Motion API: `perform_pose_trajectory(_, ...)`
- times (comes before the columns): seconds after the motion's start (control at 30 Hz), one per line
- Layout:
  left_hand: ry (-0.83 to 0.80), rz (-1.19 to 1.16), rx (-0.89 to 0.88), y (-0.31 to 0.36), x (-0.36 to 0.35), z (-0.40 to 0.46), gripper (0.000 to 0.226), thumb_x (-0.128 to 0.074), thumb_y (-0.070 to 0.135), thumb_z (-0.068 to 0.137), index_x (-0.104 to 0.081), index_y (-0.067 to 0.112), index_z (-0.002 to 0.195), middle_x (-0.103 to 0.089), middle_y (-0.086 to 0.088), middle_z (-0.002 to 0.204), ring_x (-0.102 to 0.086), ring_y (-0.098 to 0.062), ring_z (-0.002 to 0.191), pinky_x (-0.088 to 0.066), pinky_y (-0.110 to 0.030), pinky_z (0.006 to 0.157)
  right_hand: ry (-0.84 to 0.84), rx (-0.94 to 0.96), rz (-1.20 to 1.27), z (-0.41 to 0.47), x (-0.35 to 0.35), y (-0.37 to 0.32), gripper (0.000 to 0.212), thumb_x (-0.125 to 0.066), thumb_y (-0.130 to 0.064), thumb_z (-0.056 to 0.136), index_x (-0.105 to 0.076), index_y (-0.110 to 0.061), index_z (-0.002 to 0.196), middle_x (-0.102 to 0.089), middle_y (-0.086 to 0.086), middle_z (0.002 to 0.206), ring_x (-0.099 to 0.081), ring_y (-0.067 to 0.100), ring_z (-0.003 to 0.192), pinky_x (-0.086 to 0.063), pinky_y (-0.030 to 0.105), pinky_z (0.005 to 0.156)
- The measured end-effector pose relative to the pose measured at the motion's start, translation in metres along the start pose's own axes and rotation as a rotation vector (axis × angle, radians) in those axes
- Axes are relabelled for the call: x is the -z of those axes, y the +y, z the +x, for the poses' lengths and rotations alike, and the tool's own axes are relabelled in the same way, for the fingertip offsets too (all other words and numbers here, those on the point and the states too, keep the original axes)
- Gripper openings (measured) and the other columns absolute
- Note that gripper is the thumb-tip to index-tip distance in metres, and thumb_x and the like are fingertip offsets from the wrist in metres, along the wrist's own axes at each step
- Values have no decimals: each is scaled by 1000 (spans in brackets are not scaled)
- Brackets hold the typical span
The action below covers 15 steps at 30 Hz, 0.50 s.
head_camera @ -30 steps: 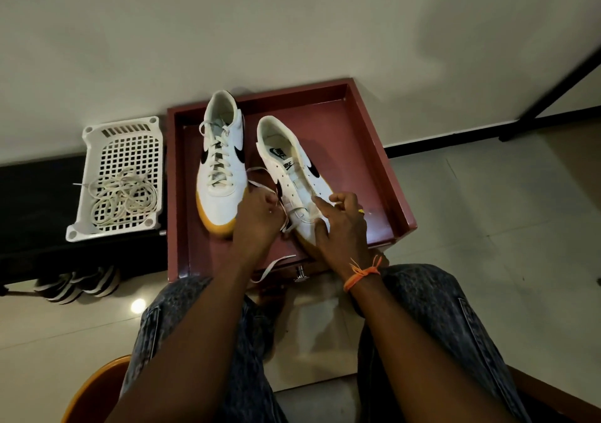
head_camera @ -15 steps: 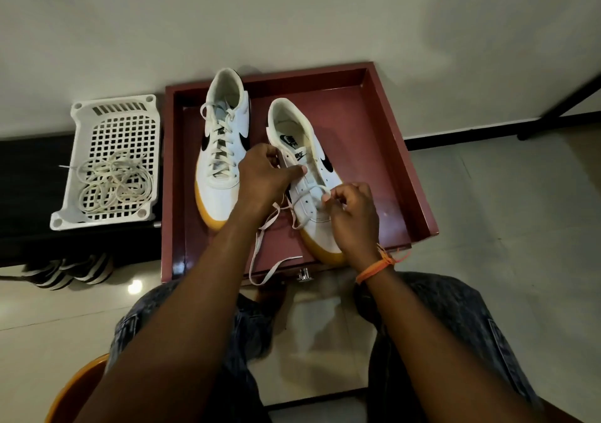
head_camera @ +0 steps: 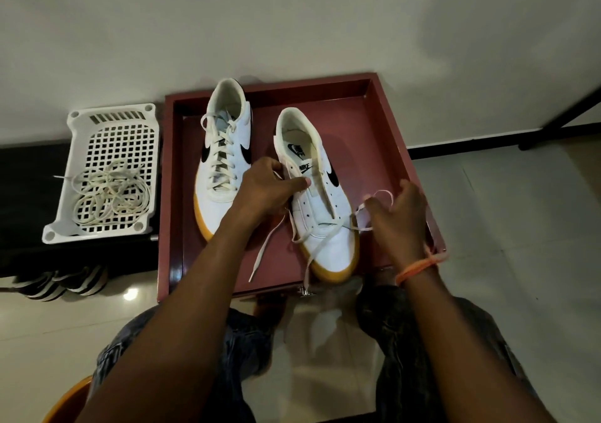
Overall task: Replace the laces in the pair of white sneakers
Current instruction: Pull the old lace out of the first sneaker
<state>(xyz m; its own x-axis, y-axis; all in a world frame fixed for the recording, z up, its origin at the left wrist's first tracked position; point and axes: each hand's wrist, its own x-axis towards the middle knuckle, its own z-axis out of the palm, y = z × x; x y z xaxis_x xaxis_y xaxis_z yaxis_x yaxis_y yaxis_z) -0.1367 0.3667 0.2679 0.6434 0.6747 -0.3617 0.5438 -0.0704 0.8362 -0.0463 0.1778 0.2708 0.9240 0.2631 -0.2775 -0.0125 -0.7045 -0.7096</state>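
Two white sneakers with gum soles sit in a red wooden tray [head_camera: 387,120]. The left sneaker [head_camera: 224,149] is fully laced. The right sneaker [head_camera: 320,191] has a white lace [head_camera: 320,242] through its lowest eyelets only, both ends trailing toward me. My left hand [head_camera: 268,188] grips the right sneaker's left side, thumb lying across the eyelet row. My right hand [head_camera: 398,214] sits to the right of that sneaker and pinches a loop of the lace [head_camera: 379,196].
A white perforated basket [head_camera: 110,126] left of the tray holds a tangle of cream laces [head_camera: 109,191]. It rests on a dark shelf above striped shoes [head_camera: 61,281]. My knees in jeans are below the tray. An orange chair edge [head_camera: 65,403] shows bottom left.
My right hand has moved from the sneaker's toe out to the right, drawing the lace with it. My left hand stays on the sneaker's left side. The camera tilted slightly.
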Motion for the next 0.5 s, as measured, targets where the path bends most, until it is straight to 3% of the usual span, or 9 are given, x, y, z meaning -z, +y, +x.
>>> perform_pose_trajectory(0.07, 6, 12, -20, -2, 1, 2, 43, -85, 38, 74, -61, 14, 100, -70, -4, 85, -67, -15, 67, -50, -27, 49, 15, 234, -211, -15, -7, -9, 73, -72, -29, 85, -34, -14, 145, -36, 13, 145, -44, 27, 127, -39, 26, 88)
perform_pose_trajectory(0.13, 22, 37, -29, -2, 1, 2, 42, -85, 40, 72, -61, 16, 98, -70, 0, 83, -68, -13, 69, -49, -24, 52, -47, 405, -254, -28, -13, -13, 56, -73, -39, 83, -48, -17, 127, -49, 5, 127, -52, 21, 111, -39, 21, 72)
perform_pose_trajectory(0.2, 37, 50, -31, -2, 1, 1, 43, -85, 41, 71, -61, 17, 98, -70, 1, 84, -70, -13, 71, -52, -25, 55, -133, 340, -357, -35, -16, -11, 55, -72, -61, 75, -51, -19, 103, -56, -3, 97, -57, 17, 87, -40, 27, 61)
perform_pose_trajectory(0.27, 40, 24, -16, -2, 0, 0, 46, -86, 40, 70, -60, 16, 100, -70, -1, 86, -71, -16, 71, -59, -31, 60, -252, 257, -520, -37, -19, -6, 58, -73, -69, 68, -49, -20, 89, -54, -6, 81, -56, 16, 77, -39, 29, 58)
perform_pose_trajectory(0.37, 32, -4, -13, -2, 0, 0, 47, -87, 37, 70, -61, 14, 101, -71, -4, 86, -72, -18, 69, -62, -34, 62, -337, 182, -416, -32, -22, 3, 46, -82, -50, 70, -50, -18, 70, -57, -3, 70, -59, 19, 68, -43, 33, 54)
perform_pose_trajectory(0.43, 34, 32, -32, -1, 0, 0, 47, -86, 38, 71, -61, 13, 101, -70, -2, 86, -71, -14, 68, -58, -24, 56, -379, 101, -247, -27, -18, 2, 32, -82, -31, 78, -58, -11, 70, -66, 5, 68, -67, 25, 59, -55, 36, 51)
perform_pose_trajectory(0.5, 42, 56, -48, -1, 0, -1, 44, -84, 38, 74, -59, 14, 101, -67, 3, 85, -67, -9, 68, -48, -12, 48, -424, 24, -99, -26, -15, 1, 19, -76, -14, 83, -62, -6, 75, -68, 12, 65, -67, 25, 50, -55, 33, 43)
